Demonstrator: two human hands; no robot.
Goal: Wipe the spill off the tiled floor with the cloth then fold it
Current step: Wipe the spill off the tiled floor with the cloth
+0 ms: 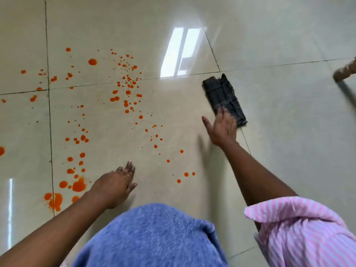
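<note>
The step in hand looks like picking up the cloth [224,98], so the fingers should curl under its near end and lift the whole folded bundle before carrying it to the orange spill [123,89] spattered across the floor [289,132] tiles to the left. The right hand [221,130] reaches forward on a nearly straight arm, fingers spread and just touching the cloth's near end, gripping nothing yet. The left hand [115,185] is open, fingers straight, low over the tile beside the drops.

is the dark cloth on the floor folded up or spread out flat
Folded: the cloth lies as a compact, layered rectangle with a rolled far end. The right hand reaches its near end.
</note>
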